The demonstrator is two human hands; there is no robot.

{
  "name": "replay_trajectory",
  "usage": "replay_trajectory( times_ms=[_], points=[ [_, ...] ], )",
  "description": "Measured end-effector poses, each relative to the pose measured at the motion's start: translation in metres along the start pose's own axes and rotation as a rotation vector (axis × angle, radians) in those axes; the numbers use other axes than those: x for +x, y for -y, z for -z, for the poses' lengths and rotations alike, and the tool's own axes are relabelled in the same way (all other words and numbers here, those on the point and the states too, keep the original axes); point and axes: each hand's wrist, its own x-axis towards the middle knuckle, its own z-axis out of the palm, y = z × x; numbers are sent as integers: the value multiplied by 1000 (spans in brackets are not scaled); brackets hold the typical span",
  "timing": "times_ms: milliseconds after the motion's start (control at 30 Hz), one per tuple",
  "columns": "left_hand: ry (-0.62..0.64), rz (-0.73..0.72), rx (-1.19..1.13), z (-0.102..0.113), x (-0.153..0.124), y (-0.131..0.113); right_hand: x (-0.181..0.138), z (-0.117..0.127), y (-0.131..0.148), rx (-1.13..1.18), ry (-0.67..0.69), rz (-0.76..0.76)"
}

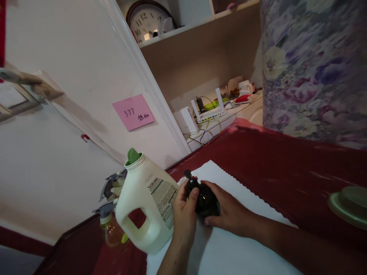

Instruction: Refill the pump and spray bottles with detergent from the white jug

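Gripping a small black bottle (pixel 205 201) with both hands, I have my left hand (pixel 183 214) wrapped near its dark pump top, possibly a nozzle, and my right hand (pixel 229 214) closed round its body. It sits over the white sheet (pixel 229 252) on the red surface (pixel 286 164). Just left stands an open white detergent jug (pixel 146 202), with spray bottles (pixel 110 214) behind it.
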Motion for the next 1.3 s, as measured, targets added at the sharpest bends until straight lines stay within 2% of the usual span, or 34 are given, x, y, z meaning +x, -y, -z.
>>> replay_trajectory(
  times_ms=[233,367,500,667,867,933,1133,1300],
  points=[
    [-9,-18,23,-2,-5,12,-1,2,3,36,29,11],
    [-8,-45,52,-1,-7,17,3,21,7,145,178,-18],
    [11,-97,93,-1,-9,22,12,44,19,179,142,-81],
    [-4,-138,138,-5,-10,24,26,52,43,27,95,108],
    [-16,-144,172,-6,-11,24,41,52,66,-275,204,372],
    [-19,-148,178,-6,-12,25,43,51,65,-361,205,417],
    [-7,-172,176,-7,-15,22,40,48,52,-426,60,587],
    [-94,-105,159,-12,-15,11,38,45,54,-461,20,696]
  ],
)
